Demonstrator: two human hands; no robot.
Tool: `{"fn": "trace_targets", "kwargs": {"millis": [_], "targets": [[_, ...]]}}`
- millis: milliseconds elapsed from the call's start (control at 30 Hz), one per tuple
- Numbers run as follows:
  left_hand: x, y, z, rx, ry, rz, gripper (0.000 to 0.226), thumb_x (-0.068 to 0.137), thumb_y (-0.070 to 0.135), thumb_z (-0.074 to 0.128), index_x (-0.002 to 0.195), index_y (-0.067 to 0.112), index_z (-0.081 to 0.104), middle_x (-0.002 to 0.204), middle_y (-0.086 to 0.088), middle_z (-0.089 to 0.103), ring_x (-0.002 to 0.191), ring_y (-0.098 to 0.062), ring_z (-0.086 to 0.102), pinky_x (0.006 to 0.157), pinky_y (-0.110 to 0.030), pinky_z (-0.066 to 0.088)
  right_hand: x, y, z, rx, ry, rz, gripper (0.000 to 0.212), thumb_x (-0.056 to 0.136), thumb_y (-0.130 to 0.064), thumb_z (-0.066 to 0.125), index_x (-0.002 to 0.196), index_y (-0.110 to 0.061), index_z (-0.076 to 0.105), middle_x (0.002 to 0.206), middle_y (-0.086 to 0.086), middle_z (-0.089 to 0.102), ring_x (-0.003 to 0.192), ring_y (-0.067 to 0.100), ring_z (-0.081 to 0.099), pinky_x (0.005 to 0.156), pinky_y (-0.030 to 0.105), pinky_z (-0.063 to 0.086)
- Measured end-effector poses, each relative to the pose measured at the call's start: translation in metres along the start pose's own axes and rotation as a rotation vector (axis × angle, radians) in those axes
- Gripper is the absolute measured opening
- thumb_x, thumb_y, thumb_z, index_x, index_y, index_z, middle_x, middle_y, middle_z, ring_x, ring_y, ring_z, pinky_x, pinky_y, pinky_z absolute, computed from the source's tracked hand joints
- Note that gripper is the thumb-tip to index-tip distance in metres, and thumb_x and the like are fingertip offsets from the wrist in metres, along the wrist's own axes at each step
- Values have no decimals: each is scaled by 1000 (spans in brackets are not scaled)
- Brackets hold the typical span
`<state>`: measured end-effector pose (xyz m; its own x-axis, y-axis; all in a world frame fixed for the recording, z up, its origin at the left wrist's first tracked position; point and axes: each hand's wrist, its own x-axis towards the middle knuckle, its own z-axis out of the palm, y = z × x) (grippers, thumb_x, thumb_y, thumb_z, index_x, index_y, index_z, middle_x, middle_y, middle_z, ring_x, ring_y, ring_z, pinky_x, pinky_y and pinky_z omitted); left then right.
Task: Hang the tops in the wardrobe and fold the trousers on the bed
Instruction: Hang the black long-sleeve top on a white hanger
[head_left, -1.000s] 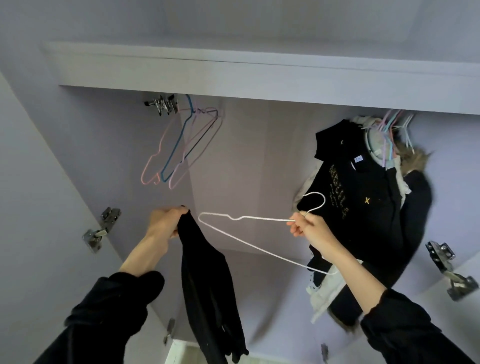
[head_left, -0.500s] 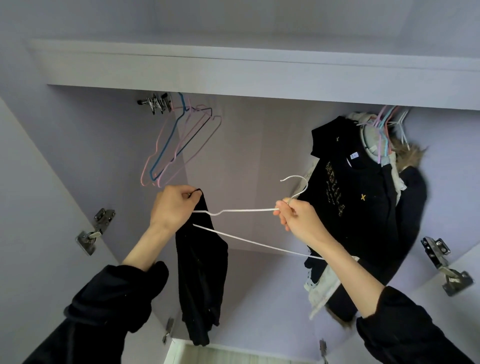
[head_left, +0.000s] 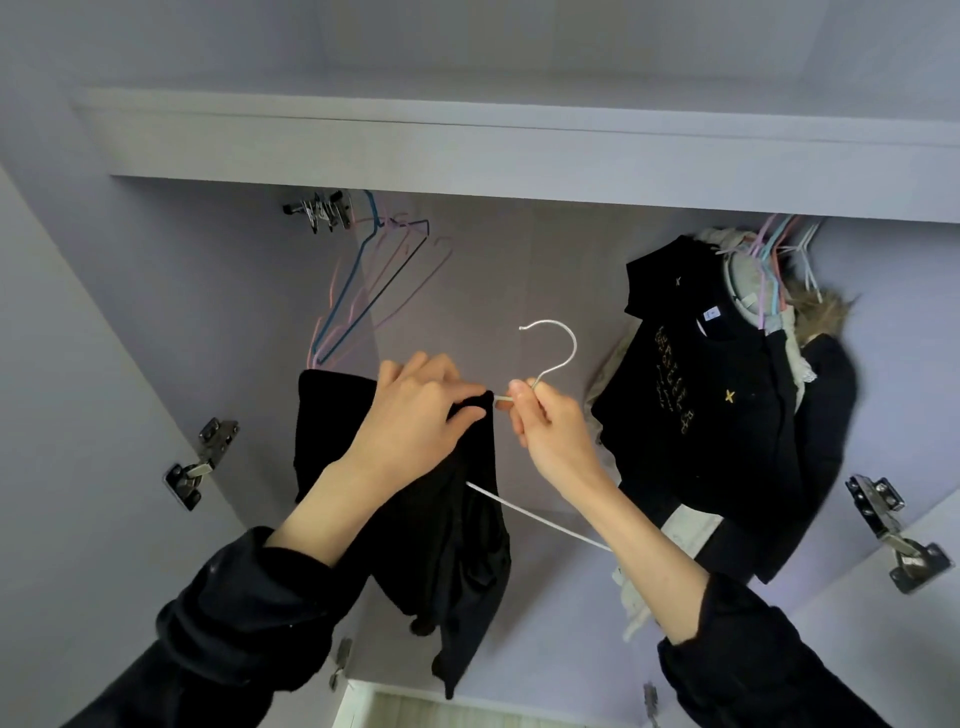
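Soft black top (head_left: 457, 519) now seemingly over wire hanger (head_left: 550, 358); left hand (head_left: 415, 415) grips top; right hand (head_left: 540, 421) pinches hanger

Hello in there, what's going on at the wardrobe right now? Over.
Left hand grips black top. Right hand pinches white hanger at its neck. Top partly threaded on, not yet hung. Nothing blocking; empty hangers above.

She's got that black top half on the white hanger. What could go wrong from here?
The black top seems to sit on only one arm of the white hanger, so it could slide off if the left hand lets go. The right hand only pinches the thin neck, so the hanger may twist. The empty hangers nearby could snag its hook.
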<state>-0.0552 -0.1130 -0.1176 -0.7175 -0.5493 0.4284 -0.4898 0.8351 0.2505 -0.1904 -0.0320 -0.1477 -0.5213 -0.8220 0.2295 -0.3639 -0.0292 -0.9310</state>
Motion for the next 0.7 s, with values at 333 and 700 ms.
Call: {"fn": "trace_targets", "kwargs": {"millis": [333,700], "targets": [[12,-6,3,3,106,42,14,94,18,56,99,17,69,89,2,71,77,-22,62,80,-26,23,-3,-9,-19,-228,224,-288,14,89,-19,64,98,-10,66,99,-6,51,95,9,50,86,14,37],[21,-6,-30,-142,285,35,17,86,11,66,102,5,70,90,-10,73,77,-33,67,90,-53,46,-29,84,-14,-964,-619,61,52,95,-51,41,142,-30,35,105,5,66,103,24,60,83,33,46]]}}
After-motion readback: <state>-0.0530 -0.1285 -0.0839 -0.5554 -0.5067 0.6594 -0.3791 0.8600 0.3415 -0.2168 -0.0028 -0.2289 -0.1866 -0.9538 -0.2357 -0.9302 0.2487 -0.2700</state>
